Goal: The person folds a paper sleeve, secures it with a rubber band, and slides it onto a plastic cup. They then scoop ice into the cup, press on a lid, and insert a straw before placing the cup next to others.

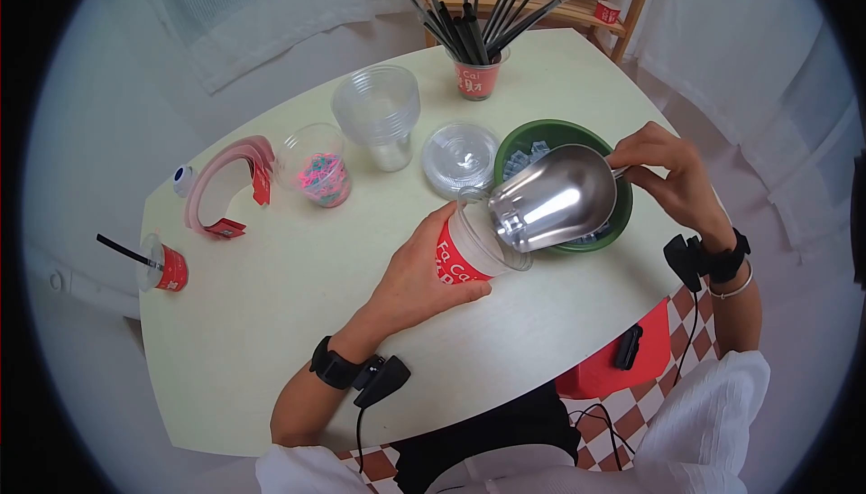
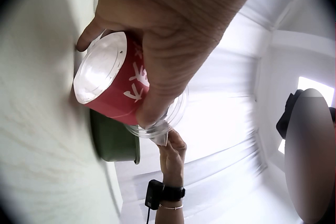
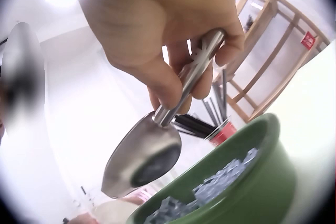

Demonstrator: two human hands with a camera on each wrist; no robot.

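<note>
In the head view my left hand (image 1: pixel 406 279) grips a clear cup with a red printed sleeve (image 1: pixel 458 259), tilted to the right. My right hand (image 1: pixel 669 169) holds a metal scoop (image 1: pixel 568 194) by its handle, fingers curled round it as the right wrist view shows. The scoop's front lip overlaps the cup's mouth, its bowl tipped down to the left. Beneath the scoop stands a green bowl (image 3: pixel 278 176) with clear ice cubes (image 3: pixel 226 179) in it. From the left wrist view, the cup's pale base (image 2: pixel 100 69) is seen, and the thumb lies along the sleeve.
Behind the hands are a round clear lid stack (image 1: pixel 460 158), stacked clear cups (image 1: pixel 377 106), a cup of colourful bits (image 1: pixel 325 178) and a cup of black straws (image 1: pixel 476 81). At left stand a pink curved band (image 1: pixel 200 189) and a small red cup with a straw (image 1: pixel 171 270).
</note>
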